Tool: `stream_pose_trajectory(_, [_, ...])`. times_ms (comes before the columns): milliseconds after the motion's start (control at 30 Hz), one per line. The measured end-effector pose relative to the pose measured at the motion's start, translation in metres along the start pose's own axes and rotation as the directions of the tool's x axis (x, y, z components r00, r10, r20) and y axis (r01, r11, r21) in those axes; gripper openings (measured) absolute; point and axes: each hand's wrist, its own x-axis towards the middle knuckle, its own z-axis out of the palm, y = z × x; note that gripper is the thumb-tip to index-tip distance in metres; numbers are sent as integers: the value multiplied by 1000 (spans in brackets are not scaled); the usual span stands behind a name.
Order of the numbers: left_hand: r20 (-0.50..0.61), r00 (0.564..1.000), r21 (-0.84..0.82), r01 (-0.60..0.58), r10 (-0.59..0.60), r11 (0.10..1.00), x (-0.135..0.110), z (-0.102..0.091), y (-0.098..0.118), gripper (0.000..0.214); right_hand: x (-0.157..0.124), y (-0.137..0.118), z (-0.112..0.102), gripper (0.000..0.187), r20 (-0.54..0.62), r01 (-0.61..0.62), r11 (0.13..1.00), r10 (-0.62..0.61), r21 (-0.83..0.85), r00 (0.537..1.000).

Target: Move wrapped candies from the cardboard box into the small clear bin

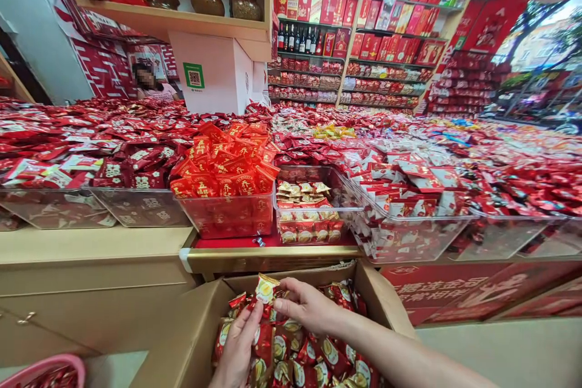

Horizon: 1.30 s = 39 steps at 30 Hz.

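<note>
Small pillow-shaped foil packet, white and yellow on the face with a gold crimped end (pixel 266 289), is held up just above the open brown cardboard carton (pixel 394 309); like-looking red foil packets with round yellow-and-white prints (pixel 330 350) are heaped inside, below both hands.

Left hand (pixel 238 339): packet is pinched at its near left side, thumb on the printed face; right hand (pixel 310 308): thumb and forefinger are set at the right edge; whether that edge is truly gripped or only touched cannot be told, fingertips being small in view.

For good handling: a light pinch at the edges or crimps is advised, not on the filled middle; one hand should be left in firm control before the other is let go; the packet is best worked over the carton, so any slip is caught by the heap; wrists should be held clear of the carton walls.

Orientation: printed face is turned up toward the head camera; crimped end is pointed away from the person, toward the gold-edged counter front (pixel 282 262); long axis seems to be run near-to-far, far end leaned slightly left; near end is covered by fingers.
</note>
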Motion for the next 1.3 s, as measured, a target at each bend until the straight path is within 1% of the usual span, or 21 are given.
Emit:
stream_pose_trajectory(67, [42, 999, 84, -33, 30, 996, 1, -1, -3, 28, 2, -1, 1, 39, -8, 105, 995, -105, 1, 994])
stream_pose_trajectory(100, [72, 996, 129, -55, 46, 990, 1, -1, -3, 30, 3, -2, 1, 39, -11, 138, 990, -138, 7, 990])
stream_pose_trajectory(167, [115, 991, 195, -92, 70, 977, 2, 0, -3, 34, 4, -1, 1, 38, -8, 152, 987, -151, 46, 988])
stream_pose_trajectory(200, [125, 989, 211, -103, 78, 972, 2, 0, -2, 35, 5, 0, 1, 38, -7, 134, 988, -134, 72, 991])
stream_pose_trajectory(267, [133, 987, 208, -115, 88, 971, 3, 1, 0, 34, 6, 2, 2, 40, -19, 56, 991, -54, 125, 998])
stream_pose_trajectory(333, [136, 987, 155, -103, 82, 983, 3, 2, 2, 30, 6, 2, 2, 44, -32, -47, 981, 54, 187, 998])
stream_pose_trajectory(400, [140, 988, 91, -70, 57, 993, 2, 3, 3, 27, 5, 1, 3, 46, -32, -111, 965, 122, 236, 992])
stream_pose_trajectory(467, [139, 989, 42, -48, 41, 998, 1, 3, 2, 25, 4, -2, 3, 47, -10, -125, 956, 133, 266, 991])
stream_pose_trajectory(567, [136, 989, 3, -49, 49, 999, 0, 2, 1, 23, 3, -5, 3, 49, 1, -124, 953, 129, 278, 992])
stream_pose_trajectory(733, [162, 985, 38, -69, 62, 997, 4, -2, -1, 21, 4, -2, 5, 50, -37, -87, 965, 99, 246, 994])
stream_pose_trajectory(800, [168, 982, 89, -105, 89, 991, 6, -2, -1, 22, 5, 0, 5, 51, -44, -81, 971, 93, 224, 995])
stream_pose_trajectory(867, [151, 980, 135, -148, 128, 980, 8, -2, -2, 24, 5, 1, 6, 50, -64, -55, 982, 67, 182, 996])
stream_pose_trajectory(933, [133, 979, 151, -172, 153, 973, 9, -2, -5, 28, 6, 3, 6, 49, -97, -12, 991, 25, 136, 995])
stream_pose_trajectory(1000, [126, 980, 155, -176, 157, 972, 10, -4, -10, 35, 8, 4, 7, 49, -129, 36, 992, -20, 123, 992])
stream_pose_trajectory(1067, [106, 980, 222, -187, 167, 957, 11, -6, -16, 42, 9, 6, 9, 48, -159, 75, 987, -51, 145, 986])
stream_pose_trajectory(1100, [99, 980, 273, -192, 171, 943, 12, -7, -19, 44, 10, 6, 10, 48, -170, 67, 983, -38, 170, 985])
stream_pose_trajectory(1167, [129, 980, 348, -190, 154, 918, 13, -8, -24, 45, 11, 7, 13, 49, -181, 7, 973, 36, 233, 983])
stream_pose_trajectory(1233, [199, 975, 352, -169, 103, 921, 12, -6, -26, 43, 10, 7, 16, 49, -186, -30, 967, 79, 253, 979])
stream_pose_trajectory(1267, [212, 975, 337, -131, 60, 932, 11, -3, -26, 41, 10, 7, 17, 49, -188, -17, 972, 62, 235, 980])
stream_pose_trajectory(1300, [200, 980, 319, -82, 18, 944, 10, 1, -25, 39, 9, 6, 18, 49, -194, 16, 981, 22, 191, 981])
